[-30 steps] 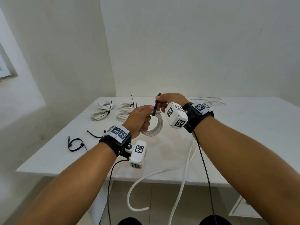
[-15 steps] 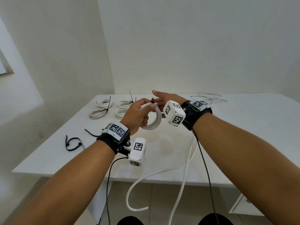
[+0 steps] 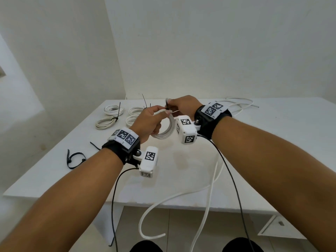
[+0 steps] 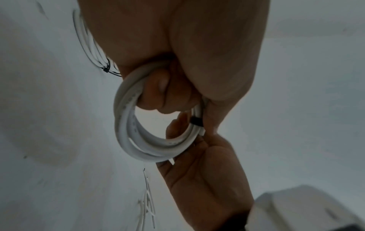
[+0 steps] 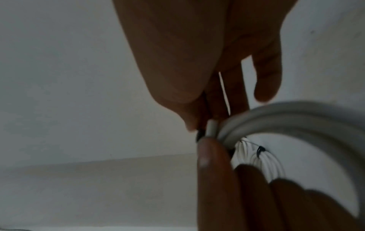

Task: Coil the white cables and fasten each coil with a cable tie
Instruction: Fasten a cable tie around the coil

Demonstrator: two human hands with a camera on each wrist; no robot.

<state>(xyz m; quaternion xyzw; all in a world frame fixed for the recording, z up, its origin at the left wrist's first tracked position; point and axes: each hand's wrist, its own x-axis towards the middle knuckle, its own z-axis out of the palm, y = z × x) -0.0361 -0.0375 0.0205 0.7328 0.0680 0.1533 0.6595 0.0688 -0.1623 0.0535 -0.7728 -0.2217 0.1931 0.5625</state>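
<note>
A white cable coil (image 3: 164,132) is held up above the table in my left hand (image 3: 160,113), whose fingers pass through the loop and curl round it. A black cable tie (image 3: 167,106) wraps the top of the coil. My right hand (image 3: 172,104) pinches the tie's tail between thumb and fingers, right against the left fingertips. The left wrist view shows the coil (image 4: 126,123) with the tie (image 4: 196,121) banded round it. In the right wrist view only the tie's dark tip (image 5: 198,136) shows beside the coil (image 5: 296,118).
Several tied coils (image 3: 111,115) lie at the back left of the white table (image 3: 272,142). Loose black ties (image 3: 74,159) sit near the left edge. Uncoiled white cables (image 3: 241,104) lie at the back right. Another white cable (image 3: 181,195) hangs over the front edge.
A second ago the tie's tail stood tall above the coil; now only a short piece shows. The right hand's fingers stretched out, then closed on the tie again.
</note>
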